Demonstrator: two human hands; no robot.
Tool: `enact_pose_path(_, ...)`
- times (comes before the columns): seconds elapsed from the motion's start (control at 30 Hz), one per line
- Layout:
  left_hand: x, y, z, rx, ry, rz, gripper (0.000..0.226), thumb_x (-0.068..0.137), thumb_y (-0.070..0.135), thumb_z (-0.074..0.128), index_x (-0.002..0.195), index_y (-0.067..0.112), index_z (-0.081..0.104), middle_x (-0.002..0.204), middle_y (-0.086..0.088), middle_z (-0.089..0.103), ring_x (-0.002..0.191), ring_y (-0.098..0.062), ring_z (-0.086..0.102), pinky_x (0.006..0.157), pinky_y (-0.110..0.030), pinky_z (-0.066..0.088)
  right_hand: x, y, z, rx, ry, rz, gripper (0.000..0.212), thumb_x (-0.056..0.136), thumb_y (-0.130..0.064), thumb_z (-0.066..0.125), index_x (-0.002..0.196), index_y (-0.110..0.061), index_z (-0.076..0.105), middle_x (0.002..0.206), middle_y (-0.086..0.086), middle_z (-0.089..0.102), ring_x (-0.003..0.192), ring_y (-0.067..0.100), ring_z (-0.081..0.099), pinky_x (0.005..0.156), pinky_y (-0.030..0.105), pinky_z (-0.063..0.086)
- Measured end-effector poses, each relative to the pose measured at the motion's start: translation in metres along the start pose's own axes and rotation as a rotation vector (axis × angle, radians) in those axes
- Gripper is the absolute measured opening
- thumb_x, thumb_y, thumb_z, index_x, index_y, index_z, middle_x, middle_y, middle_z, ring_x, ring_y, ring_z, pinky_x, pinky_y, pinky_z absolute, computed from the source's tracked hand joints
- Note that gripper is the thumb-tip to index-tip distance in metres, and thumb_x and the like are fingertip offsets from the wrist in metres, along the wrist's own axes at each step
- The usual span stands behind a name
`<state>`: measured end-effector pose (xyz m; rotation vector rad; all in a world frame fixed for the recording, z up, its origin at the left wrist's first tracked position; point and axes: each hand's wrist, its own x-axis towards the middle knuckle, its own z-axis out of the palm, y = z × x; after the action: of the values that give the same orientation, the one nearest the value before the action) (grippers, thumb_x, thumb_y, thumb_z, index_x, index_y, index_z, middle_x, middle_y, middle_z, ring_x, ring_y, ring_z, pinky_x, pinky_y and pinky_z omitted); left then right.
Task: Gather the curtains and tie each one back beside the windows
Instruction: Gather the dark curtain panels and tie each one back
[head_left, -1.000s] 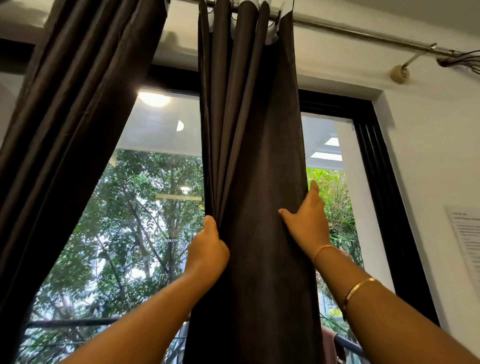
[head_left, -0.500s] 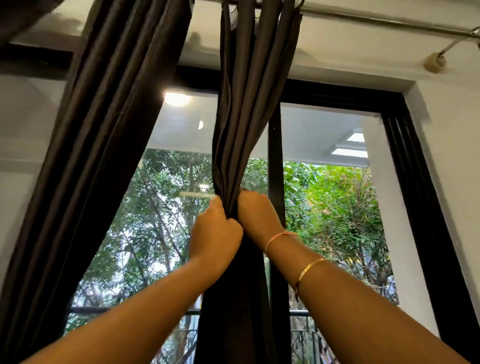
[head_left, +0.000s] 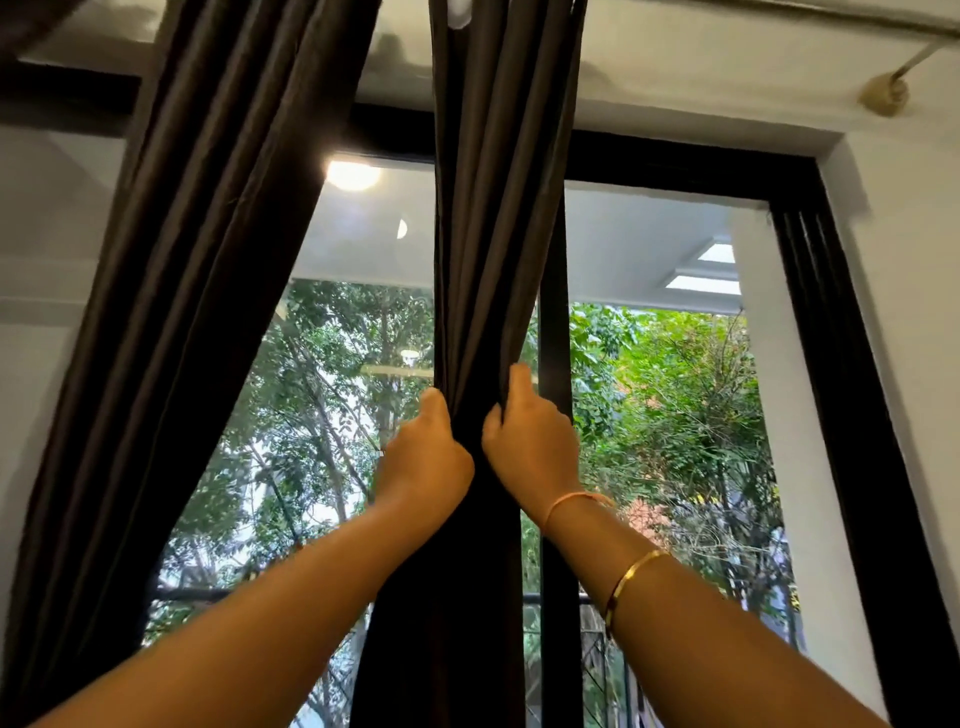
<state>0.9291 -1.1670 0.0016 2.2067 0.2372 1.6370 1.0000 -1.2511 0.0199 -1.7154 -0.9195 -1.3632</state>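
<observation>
Dark brown, soft cloth: the middle curtain (head_left: 493, 218) hangs bunched at frame centre, the left hand (head_left: 423, 460) and right hand (head_left: 530, 441) both clenched round its folds. It looks limp and light; hold it bunched there.

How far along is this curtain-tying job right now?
Done: the middle dark brown fabric curtain is bunched into narrow folds, leaving window glass bare on both sides. In hand: the left hand and right hand both grip that bundle. Left: no tie shows on it, it hangs mid-window rather than beside it, and the second dark brown curtain on the left shows no tie either.
</observation>
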Motion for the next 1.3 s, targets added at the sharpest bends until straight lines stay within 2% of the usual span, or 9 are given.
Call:
enact_pose_path(0.07,-0.002,0.004,0.009,-0.021,-0.02,-0.009,0.017,0.085,0.006,0.041,0.095,0.017,0.031,0.067,0.0,0.044,0.055,-0.012,0.042,0.046,-0.028,0.028,-0.01,0.011,-0.002,-0.022,0.054,-0.001,0.015,0.089,-0.023,0.049,0.098,-0.011,0.045,0.094,0.014,0.06,0.083,0.039,0.058,0.057,0.035,0.031)
enact_pose_path(0.17,-0.007,0.007,0.02,-0.053,-0.102,-0.03,0.026,0.084,0.003,0.042,0.106,0.014,0.033,0.075,-0.004,0.049,0.061,-0.018,0.049,0.048,-0.029,0.034,-0.021,0.027,-0.005,0.07,0.0,0.029,0.019,0.086,-0.023,0.054,0.08,-0.012,0.039,0.081,0.015,0.056,0.075,0.039,0.055,0.057,0.04,0.036)
enact_pose_path(0.27,-0.018,0.005,0.03,-0.099,-0.207,-0.041,0.044,0.084,0.001,0.043,0.126,0.011,0.033,0.096,-0.015,0.056,0.078,-0.028,0.055,0.061,-0.033,0.042,-0.031,0.038,-0.007,0.2,-0.191,0.056,0.019,0.084,-0.022,0.058,0.086,-0.005,0.05,0.073,0.013,0.058,0.07,0.037,0.057,0.063,0.046,0.047)
enact_pose_path(0.47,-0.03,-0.002,0.042,-0.176,-0.311,-0.021,0.048,0.085,0.0,0.043,0.128,0.01,0.028,0.103,-0.012,0.054,0.081,-0.024,0.053,0.057,-0.028,0.042,-0.047,0.049,-0.01,0.353,-0.41,0.041,0.025,0.083,-0.016,0.062,0.105,-0.005,0.065,0.097,0.014,0.07,0.092,0.027,0.065,0.081,0.045,0.051)
enact_pose_path(0.7,-0.044,-0.02,0.044,-0.194,-0.361,0.009,0.044,0.082,-0.006,0.041,0.121,0.011,0.032,0.106,-0.01,0.05,0.089,-0.026,0.056,0.068,-0.038,0.05,-0.066,0.053,-0.002,-0.113,-0.359,-0.137,0.029,0.084,-0.04,0.058,0.087,-0.012,0.064,0.084,-0.004,0.044,0.096,0.021,0.047,0.072,0.032,0.027)
enact_pose_path(0.87,-0.056,-0.034,0.052,-0.123,-0.424,0.043,0.044,0.086,-0.002,0.041,0.127,0.007,0.028,0.088,-0.005,0.051,0.066,-0.015,0.051,0.046,-0.018,0.035,-0.08,0.052,0.0,0.193,-0.493,-0.038,0.033,0.085,-0.026,0.06,0.116,-0.012,0.059,0.103,0.008,0.069,0.094,0.027,0.064,0.079,0.042,0.051)
enact_pose_path(1.0,-0.081,-0.047,0.059,-0.081,-0.342,0.08,0.03,0.092,0.005,0.04,0.121,0.008,0.036,0.071,0.003,0.049,0.056,-0.008,0.047,0.042,-0.014,0.033,-0.103,0.053,0.008,0.203,-0.402,0.01,0.021,0.085,-0.029,0.06,0.094,-0.011,0.065,0.078,0.005,0.068,0.072,0.023,0.063,0.063,0.036,0.049)
enact_pose_path(1.13,-0.106,-0.054,0.069,-0.086,-0.209,0.096,0.022,0.097,0.016,0.038,0.118,0.011,0.039,0.066,0.007,0.043,0.052,0.0,0.038,0.044,-0.014,0.036,-0.123,0.048,0.015,0.464,-0.329,0.187,0.039,0.093,-0.031,0.055,0.061,-0.011,0.046,0.053,0.0,0.045,0.05,0.013,0.044,0.051,0.03,0.033)
enact_pose_path(1.3,-0.122,-0.06,0.076,-0.14,-0.21,0.07,0.023,0.095,0.012,0.043,0.118,0.011,0.044,0.071,0.001,0.054,0.058,-0.015,0.051,0.046,-0.019,0.035,-0.139,0.043,0.02,0.748,-0.351,0.373,0.034,0.094,-0.015,0.053,0.066,-0.015,0.033,0.056,-0.002,0.032,0.055,0.013,0.034,0.054,0.03,0.03)
